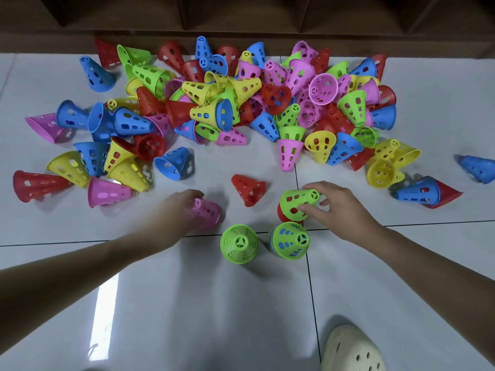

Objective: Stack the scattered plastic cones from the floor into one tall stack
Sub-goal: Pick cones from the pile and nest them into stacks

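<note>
A big heap of perforated plastic cones (227,103) in red, blue, green, yellow and pink lies across the far part of the white tiled floor. My left hand (182,210) grips a pink cone (207,212) lying on its side. My right hand (340,207) holds a green cone (297,203), tilted, with a red cone (284,214) nested under it. Close to me stand two upright stacks: a green-topped one (239,243) and a green-over-blue one (290,243). A single red cone (249,188) lies between my hands.
A dark wooden wall base (241,36) runs behind the heap. Stray cones lie far right, blue (479,170) and blue-in-red (426,192). A cream clog (353,349) shows at the bottom right. Bare glossy tile (187,303) spreads in front of the stacks.
</note>
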A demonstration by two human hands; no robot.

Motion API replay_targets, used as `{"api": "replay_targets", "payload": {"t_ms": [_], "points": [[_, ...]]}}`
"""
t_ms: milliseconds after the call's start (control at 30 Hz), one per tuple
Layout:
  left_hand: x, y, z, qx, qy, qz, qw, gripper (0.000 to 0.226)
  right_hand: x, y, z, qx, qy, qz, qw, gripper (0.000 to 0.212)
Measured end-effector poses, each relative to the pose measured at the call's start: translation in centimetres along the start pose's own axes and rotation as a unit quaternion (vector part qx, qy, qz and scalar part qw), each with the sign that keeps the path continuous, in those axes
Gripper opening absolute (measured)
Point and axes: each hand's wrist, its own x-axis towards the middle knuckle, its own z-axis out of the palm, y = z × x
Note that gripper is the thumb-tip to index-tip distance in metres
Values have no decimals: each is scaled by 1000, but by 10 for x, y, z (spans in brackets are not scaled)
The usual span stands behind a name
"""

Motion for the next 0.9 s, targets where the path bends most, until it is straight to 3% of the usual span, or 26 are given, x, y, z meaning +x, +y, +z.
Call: {"api": "replay_targets", "payload": {"t_ms": [133,267,433,733,900], "points": [[-22,22,-12,-77,47,6,996,46,-15,-27,-25,71,35,-5,997,27],[-40,46,-26,-140,101,59,983,41,-31,-51,-44,98,80,-58,990,28],[-55,75,-34,-197,111,127,966,45,-45,-66,-52,54,121,-145,981,33],[-51,75,-11,-56,15,242,969,52,-58,-50,-26,-103,-14,-209,972,41],[-47,67,3,-32,-6,262,965,52,-57,-38,-11,-104,-52,-212,970,51]]}}
